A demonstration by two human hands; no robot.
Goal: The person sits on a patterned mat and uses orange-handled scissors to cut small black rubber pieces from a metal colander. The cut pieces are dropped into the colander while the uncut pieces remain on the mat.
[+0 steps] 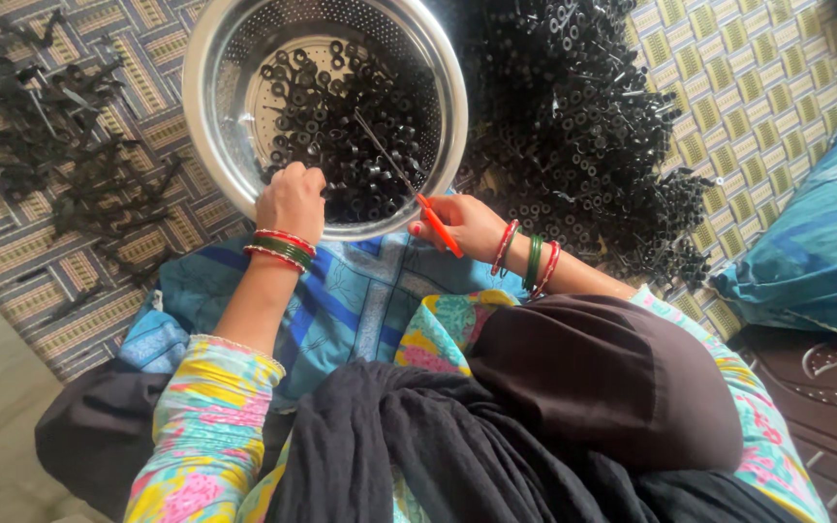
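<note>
Steel colander [207,58], perforated, sits on the patterned mat [728,68] straight ahead of the knees, near rim just over the blue cloth [360,300] on the lap. It holds a loose heap of small black ring-shaped parts [341,126], banked toward the near and right side; far-left floor of the bowl is bare. Left hand [291,200] reaches over the near rim, fingers curled down into the parts; closed on one or merely touching, cannot tell. Right hand [462,225] pinches the orange handle of a thin metal pick [409,182], clamped firmly, shaft angled up-left with its tip among the parts. Judgement: step in hand looks like picking parts up onto the pick, mid-run, since much stock is left. Next move would call for the left fingers to steady or feed a single ring to the tip, with a small, precise wrist motion rather than arm travel. Edges: colander rim confines both hands; it is shallow enough to clear. Large pile of black parts [573,126] touches the colander's right side, so little room there. Scattered black stick pieces [60,145] lie left, apart from the bowl. Blue cushion [816,242] far right.
</note>
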